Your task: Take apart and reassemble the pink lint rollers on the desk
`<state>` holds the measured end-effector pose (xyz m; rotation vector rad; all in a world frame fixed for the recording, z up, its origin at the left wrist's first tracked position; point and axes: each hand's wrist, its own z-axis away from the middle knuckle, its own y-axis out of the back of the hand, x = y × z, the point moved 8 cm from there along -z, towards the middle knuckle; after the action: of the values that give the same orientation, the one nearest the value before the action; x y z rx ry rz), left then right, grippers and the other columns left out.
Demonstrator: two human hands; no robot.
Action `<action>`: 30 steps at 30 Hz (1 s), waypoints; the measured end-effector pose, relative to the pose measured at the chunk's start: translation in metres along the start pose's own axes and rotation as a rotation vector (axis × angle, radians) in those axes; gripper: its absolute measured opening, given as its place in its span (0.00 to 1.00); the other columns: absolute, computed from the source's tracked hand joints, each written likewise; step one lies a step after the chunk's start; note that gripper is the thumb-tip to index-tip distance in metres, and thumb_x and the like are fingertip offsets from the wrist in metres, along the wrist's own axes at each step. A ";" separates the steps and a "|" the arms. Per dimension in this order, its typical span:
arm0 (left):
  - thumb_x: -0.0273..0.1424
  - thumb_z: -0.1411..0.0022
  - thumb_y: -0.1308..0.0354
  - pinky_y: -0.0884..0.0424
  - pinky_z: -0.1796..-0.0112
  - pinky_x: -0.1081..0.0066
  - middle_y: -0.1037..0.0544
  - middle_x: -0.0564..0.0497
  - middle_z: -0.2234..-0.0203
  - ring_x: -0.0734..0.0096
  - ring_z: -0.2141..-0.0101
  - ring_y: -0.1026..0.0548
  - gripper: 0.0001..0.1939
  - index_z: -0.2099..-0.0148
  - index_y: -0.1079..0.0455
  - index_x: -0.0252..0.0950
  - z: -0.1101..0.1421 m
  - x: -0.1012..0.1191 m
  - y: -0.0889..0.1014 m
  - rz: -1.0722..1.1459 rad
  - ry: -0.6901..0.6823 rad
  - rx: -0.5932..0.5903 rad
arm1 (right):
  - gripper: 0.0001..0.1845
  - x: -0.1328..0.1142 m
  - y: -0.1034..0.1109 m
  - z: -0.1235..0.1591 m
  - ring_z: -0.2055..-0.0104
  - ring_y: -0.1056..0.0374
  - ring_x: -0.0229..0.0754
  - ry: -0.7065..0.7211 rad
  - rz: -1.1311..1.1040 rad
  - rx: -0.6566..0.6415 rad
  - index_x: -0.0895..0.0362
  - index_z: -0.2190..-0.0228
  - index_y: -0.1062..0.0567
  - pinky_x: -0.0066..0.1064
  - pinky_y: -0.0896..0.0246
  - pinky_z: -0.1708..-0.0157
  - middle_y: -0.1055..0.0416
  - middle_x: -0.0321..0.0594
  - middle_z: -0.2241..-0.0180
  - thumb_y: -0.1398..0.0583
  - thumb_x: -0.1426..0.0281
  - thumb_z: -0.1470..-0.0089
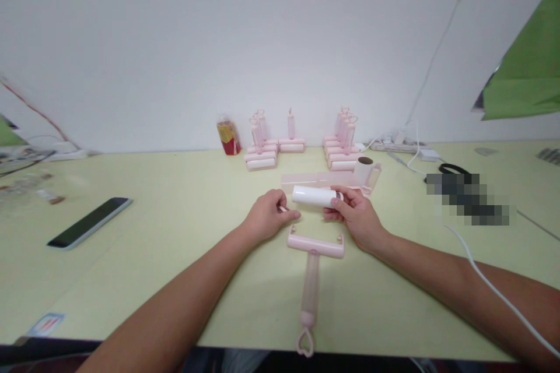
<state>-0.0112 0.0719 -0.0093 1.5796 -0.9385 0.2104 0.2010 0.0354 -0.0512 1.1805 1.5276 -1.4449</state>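
Note:
My right hand [356, 215] is closed around a white lint roller refill [312, 196], held sideways above the table. Just left of the roll, my left hand [271, 214] has its fingers curled in, with a small whitish piece showing at the thumb; I cannot make out what it is. Between my forearms lies a pink lint roller handle [315, 245], its frame near my hands and its heart-shaped loop at the table's front edge. Behind the held roll are flat pink covers [300, 181], an upright refill roll [362, 173] and another pink handle [373, 178].
Pink lint rollers stand in a left group [261, 157], a middle one [291, 145] and a right group [343, 160] near the wall. A red-and-yellow packet [228, 137] stands beside them. A phone [90, 222] lies left; a white cable [476, 271] crosses my right arm.

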 end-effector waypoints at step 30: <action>0.42 0.44 0.37 0.39 0.72 0.75 0.31 0.56 0.77 0.77 0.75 0.35 0.17 0.68 0.33 0.33 -0.003 -0.001 -0.002 0.579 0.018 -0.006 | 0.27 0.005 -0.010 0.001 0.70 0.26 0.39 -0.051 -0.037 -0.138 0.54 0.51 0.32 0.33 0.25 0.70 0.24 0.39 0.64 0.32 0.64 0.52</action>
<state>-0.0088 0.0748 -0.0106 1.2634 -1.3637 0.6224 0.1897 0.0360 -0.0523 1.0311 1.5943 -1.3598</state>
